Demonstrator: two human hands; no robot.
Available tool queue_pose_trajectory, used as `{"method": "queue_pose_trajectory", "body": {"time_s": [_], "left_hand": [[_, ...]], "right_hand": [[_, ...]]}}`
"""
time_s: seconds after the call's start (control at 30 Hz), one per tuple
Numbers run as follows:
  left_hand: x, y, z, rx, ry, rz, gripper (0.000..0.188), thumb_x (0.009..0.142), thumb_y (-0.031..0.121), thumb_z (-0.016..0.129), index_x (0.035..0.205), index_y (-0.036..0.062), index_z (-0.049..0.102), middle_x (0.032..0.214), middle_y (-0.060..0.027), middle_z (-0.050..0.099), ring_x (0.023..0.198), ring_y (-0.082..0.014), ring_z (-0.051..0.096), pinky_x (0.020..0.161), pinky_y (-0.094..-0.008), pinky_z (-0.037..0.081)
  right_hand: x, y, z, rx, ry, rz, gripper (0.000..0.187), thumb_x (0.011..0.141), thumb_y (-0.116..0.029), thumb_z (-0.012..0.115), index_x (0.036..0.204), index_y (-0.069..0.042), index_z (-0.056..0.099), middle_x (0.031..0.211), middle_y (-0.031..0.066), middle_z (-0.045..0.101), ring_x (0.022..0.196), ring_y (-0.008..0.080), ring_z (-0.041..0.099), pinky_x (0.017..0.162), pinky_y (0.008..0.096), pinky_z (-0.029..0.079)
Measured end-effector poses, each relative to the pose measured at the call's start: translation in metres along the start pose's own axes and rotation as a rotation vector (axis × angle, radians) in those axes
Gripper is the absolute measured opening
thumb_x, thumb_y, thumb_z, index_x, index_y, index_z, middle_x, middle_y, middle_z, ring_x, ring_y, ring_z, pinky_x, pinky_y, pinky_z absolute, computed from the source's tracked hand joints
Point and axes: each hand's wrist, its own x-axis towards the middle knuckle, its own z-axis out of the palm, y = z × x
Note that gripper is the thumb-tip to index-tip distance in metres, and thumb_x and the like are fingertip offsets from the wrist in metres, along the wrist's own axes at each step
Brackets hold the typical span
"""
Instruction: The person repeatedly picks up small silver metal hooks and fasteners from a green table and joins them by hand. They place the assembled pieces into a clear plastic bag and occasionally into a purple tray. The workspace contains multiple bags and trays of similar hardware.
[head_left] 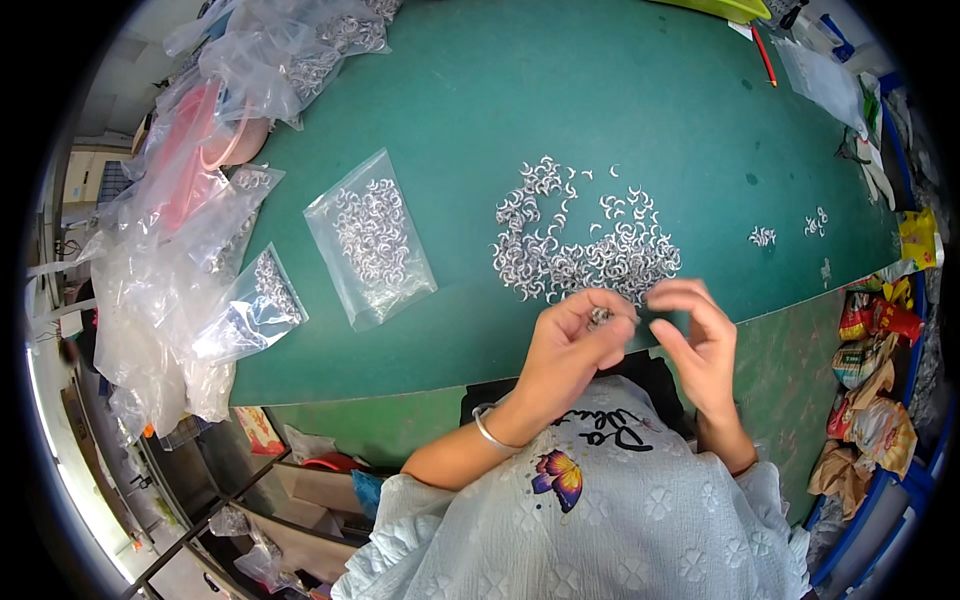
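Note:
A loose pile of small silvery crescent-shaped pieces [585, 255] is spread on the green table in front of me. At the pile's near edge, my left hand [575, 345] is closed around a few of these pieces [600, 316], which show between thumb and fingers. Just to its right is my right hand [703, 340], its thumb and curled fingers held apart, with nothing visible between them. Left of the pile lies a clear plastic bag [370, 240] filled with the same kind of pieces. A smaller clear bag [255, 305] of them rests further left.
Crumpled plastic bags [150, 290] and a pink basket [190, 150] crowd the table's left side. Two small clusters of crescents [762, 237] lie to the right. A red pencil [765, 55] sits at the far right, near a yellow-green tray [725, 8]. Packages [870, 400] line a blue rack beyond the right edge.

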Motion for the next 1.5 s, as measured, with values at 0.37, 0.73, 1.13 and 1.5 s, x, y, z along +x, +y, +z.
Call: {"method": "queue_pose_trajectory", "body": {"time_s": [0.37,0.73,1.13,1.5], "left_hand": [[-0.006,-0.028,-0.022,-0.330,0.107,-0.153,0.012,0.087,0.006,0.047,0.094,0.0005,0.054,0.073,-0.0033,0.048,0.061,-0.0083,0.041,0.053,-0.0212,0.034],[-0.022,-0.042,-0.022,-0.337,0.155,-0.278,0.019,0.094,0.012,0.041,0.104,0.0009,0.052,0.065,0.0021,0.037,0.054,-0.0049,0.030,0.046,-0.0180,0.024],[-0.024,-0.053,-0.017,-0.203,0.187,-0.084,0.016,0.086,0.004,0.055,0.101,-0.0018,0.057,0.076,-0.0001,0.051,0.061,-0.0037,0.039,0.050,-0.0180,0.029],[-0.034,-0.044,-0.002,0.197,0.205,0.364,0.015,0.074,-0.007,0.065,0.087,-0.0007,0.061,0.078,-0.0012,0.053,0.069,-0.0058,0.047,0.064,-0.0193,0.040]], "right_hand": [[0.012,0.046,0.028,-0.644,0.205,-0.085,0.044,0.063,-0.001,0.071,0.104,0.000,0.054,0.113,0.0152,0.048,0.096,0.0326,0.047,0.082,0.0377,0.041],[0.033,0.052,0.064,-0.367,0.129,-0.318,0.016,0.068,0.006,0.064,0.084,0.003,0.061,0.100,0.0111,0.056,0.076,0.0254,0.054,0.065,0.0328,0.046],[-0.017,0.025,0.035,0.687,0.150,0.307,0.013,0.083,-0.002,0.058,0.096,0.002,0.058,0.088,0.0065,0.062,0.081,0.0109,0.058,0.072,0.0228,0.045],[-0.039,0.009,0.047,0.606,0.058,0.159,0.010,0.084,0.002,0.056,0.093,0.004,0.057,0.087,0.0082,0.060,0.081,0.0116,0.055,0.074,0.0242,0.043]]}}
